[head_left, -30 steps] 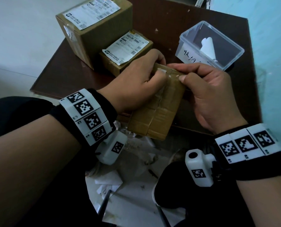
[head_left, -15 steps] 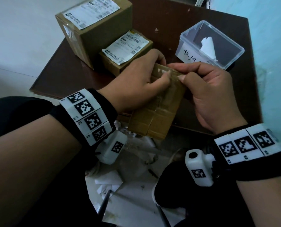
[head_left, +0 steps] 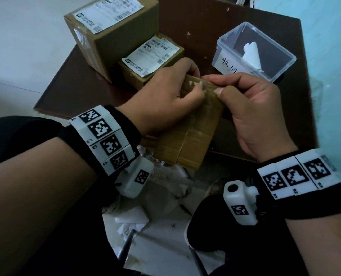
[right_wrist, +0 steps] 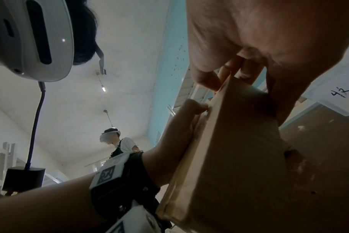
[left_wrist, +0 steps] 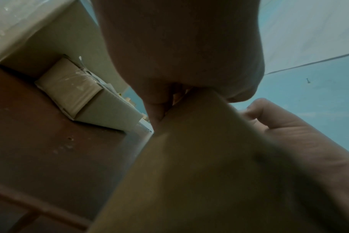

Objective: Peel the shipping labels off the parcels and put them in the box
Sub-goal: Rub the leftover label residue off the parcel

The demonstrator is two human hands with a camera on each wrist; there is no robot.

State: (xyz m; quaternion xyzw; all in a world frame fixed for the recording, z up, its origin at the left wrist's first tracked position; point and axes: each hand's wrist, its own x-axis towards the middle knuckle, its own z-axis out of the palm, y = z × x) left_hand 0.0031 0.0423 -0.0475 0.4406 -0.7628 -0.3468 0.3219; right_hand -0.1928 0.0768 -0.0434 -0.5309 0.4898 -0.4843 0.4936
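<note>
I hold a small brown taped parcel [head_left: 187, 134] tilted over the table's near edge, gripped by both hands. My left hand [head_left: 193, 92] wraps its far end, with the thumb pressed on white label scraps [head_left: 194, 84] at the top. My right hand [head_left: 215, 85] grips the same end from the right, thumb and forefinger at the scraps. In the left wrist view the parcel [left_wrist: 189, 173] fills the lower frame under my left palm [left_wrist: 179, 47]. The right wrist view shows the parcel [right_wrist: 239, 157] held in my right hand [right_wrist: 269, 31]. A clear plastic box [head_left: 281, 62] at the back right holds a rolled white label [head_left: 252, 54].
A large labelled parcel [head_left: 110, 36] and a smaller labelled one [head_left: 151, 58] stand at the back left of the dark brown table [head_left: 70, 92]. Crumpled paper and plastic [head_left: 161, 226] lie on the floor below. Another person [right_wrist: 118, 141] stands in the background.
My left thumb has slid a little to the right along the parcel's top edge, over the white scraps. The parcel and my right hand have barely moved.
</note>
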